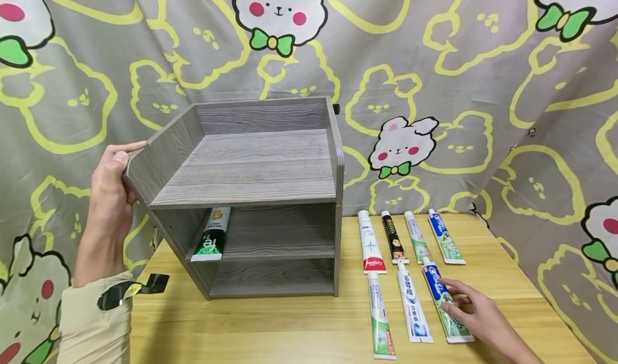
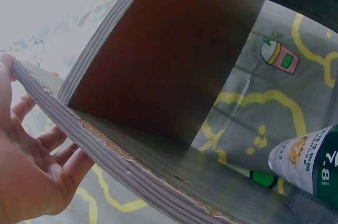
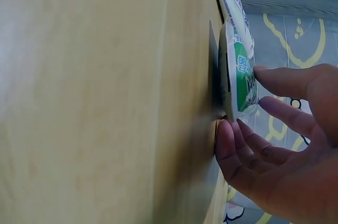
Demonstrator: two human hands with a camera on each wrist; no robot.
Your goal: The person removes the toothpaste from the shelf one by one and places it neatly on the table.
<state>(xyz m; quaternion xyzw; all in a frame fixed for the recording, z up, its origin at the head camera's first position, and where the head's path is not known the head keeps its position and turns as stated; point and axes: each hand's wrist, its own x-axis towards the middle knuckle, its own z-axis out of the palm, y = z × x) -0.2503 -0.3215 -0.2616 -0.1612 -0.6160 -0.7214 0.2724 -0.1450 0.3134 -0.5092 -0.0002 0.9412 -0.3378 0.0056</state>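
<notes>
My left hand (image 1: 113, 184) grips the upper left side panel of a grey wood-grain shelf (image 1: 251, 173), thumb in front and fingers behind. In the left wrist view, that hand (image 2: 45, 166) holds the panel's edge. A green-and-white toothpaste tube (image 1: 212, 234) lies in the middle compartment, at its left side. On the table, my right hand (image 1: 478, 310) pinches a blue-and-green toothpaste tube (image 1: 446, 302), the front right one. In the right wrist view, thumb and fingertips meet the edges of this tube (image 3: 243, 78) close over the tabletop.
Beside it lie a white-and-blue tube (image 1: 412, 305) and a white-and-green tube (image 1: 380, 315). The back row holds a white-and-red tube (image 1: 370, 243), a black tube (image 1: 394, 238), a pale green-ended tube (image 1: 416, 238) and another blue-and-green tube (image 1: 445, 238). A patterned curtain (image 1: 357, 85) hangs behind.
</notes>
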